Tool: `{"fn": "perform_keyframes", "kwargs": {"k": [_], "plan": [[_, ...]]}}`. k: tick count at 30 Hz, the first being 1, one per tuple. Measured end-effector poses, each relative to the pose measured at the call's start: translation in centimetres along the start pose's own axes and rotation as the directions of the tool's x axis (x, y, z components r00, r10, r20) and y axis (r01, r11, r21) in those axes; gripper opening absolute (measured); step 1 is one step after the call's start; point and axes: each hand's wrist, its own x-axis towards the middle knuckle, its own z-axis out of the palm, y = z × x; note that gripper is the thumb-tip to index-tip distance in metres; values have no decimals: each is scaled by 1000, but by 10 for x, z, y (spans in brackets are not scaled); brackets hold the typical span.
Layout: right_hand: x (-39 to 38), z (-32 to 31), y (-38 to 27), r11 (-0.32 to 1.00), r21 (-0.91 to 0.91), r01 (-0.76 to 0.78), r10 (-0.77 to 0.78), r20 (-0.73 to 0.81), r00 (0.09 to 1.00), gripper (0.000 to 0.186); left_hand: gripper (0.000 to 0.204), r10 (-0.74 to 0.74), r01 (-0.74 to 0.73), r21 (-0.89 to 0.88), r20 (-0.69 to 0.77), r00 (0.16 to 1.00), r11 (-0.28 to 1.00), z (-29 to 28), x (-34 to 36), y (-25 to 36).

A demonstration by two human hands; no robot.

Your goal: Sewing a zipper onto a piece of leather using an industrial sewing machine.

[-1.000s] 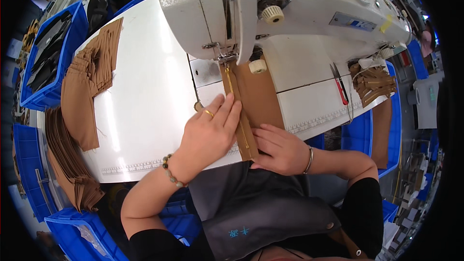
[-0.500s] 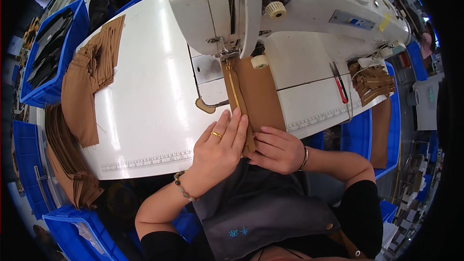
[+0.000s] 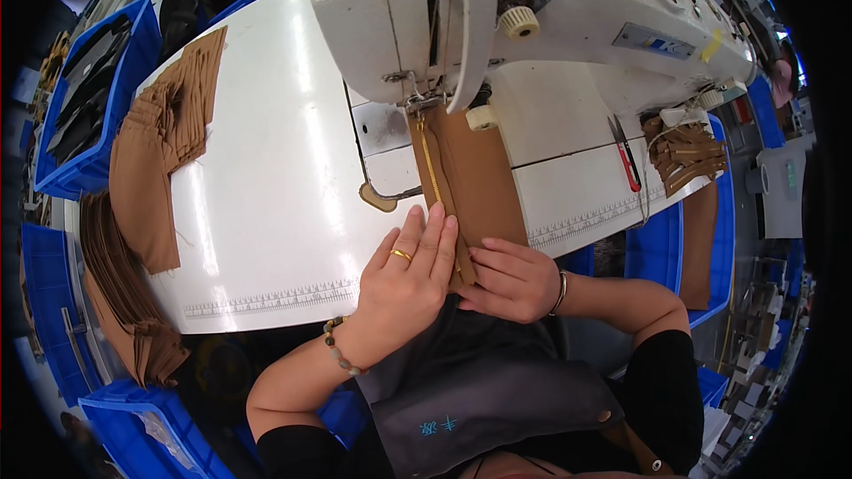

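Note:
A brown fabric panel (image 3: 484, 173) lies under the needle area of a white sewing machine (image 3: 404, 31) and stretches toward me over the table's front edge. Along its left side runs a zipper (image 3: 429, 160) with gold-coloured teeth. My left hand (image 3: 410, 257) rests on the zipper and the fabric's left edge, its fingers stretched out flat. Close beside it, my right hand (image 3: 512, 282) has its fingers bent round the near end of the panel and grips it. The fingertips of the right hand are partly hidden by the cloth.
Stacked brown fabric pieces (image 3: 146, 168) lie at the table's left edge. Red-handled thread snips (image 3: 627, 160) sit right of the panel, near a bundle of brown zipper strips (image 3: 683, 155). Blue bins (image 3: 133, 35) stand around the white table (image 3: 257, 168).
The whole view has shifted slightly. Both hands stay at the near end of the panel, in nearly the same pose, and the zipper's near end sits a little lower.

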Motion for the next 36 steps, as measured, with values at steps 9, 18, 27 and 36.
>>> {"fn": "perform_keyframes", "kwargs": {"k": [9,18,27,36], "plan": [[43,-27,48,974,166,-155,148,51,988,22,48,-14,13,23,43,999,1000,-7,2,3],[67,19,107,990,6,-138,134,180,974,41,47,26,-31,60,86,996,998,-9,3,4],[64,17,103,985,12,-173,166,225,960,62,61,50,-53,11,202,978,999,-27,8,4],[67,16,102,987,-3,-163,157,270,950,69,132,4,-213,-514,-389,921,-831,-87,35,40]]}}
